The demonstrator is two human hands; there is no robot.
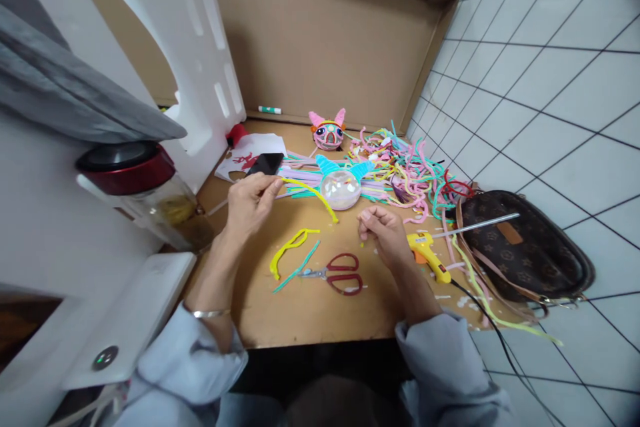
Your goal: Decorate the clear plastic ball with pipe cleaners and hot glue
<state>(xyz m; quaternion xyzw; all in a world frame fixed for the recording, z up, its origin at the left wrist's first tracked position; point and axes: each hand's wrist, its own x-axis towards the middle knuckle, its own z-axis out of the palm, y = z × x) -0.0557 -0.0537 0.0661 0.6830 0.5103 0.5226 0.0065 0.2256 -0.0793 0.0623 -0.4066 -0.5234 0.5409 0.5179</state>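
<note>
My left hand point(253, 203) is closed on one end of a yellow pipe cleaner point(313, 191), which arches right and down toward the middle. My right hand point(385, 233) is closed with its fingertips pinched together; a tiny yellow tip point(362, 245) shows just below them, but what they hold is mostly hidden. Between and beyond the hands rests a clear ball point(341, 189) with two blue pipe-cleaner ears point(361, 170). Nearer to me lie bent yellow pipe cleaners point(287, 248), a short teal one point(297, 267) and red-handled scissors point(344, 273).
A yellow glue gun point(429, 257) with a cord lies right of my right hand, beside a brown bag point(525, 240). Behind are a pink-eared figure point(328, 135), a pile of pipe cleaners point(415, 177) and a phone point(266, 163). A jar point(160, 193) stands left.
</note>
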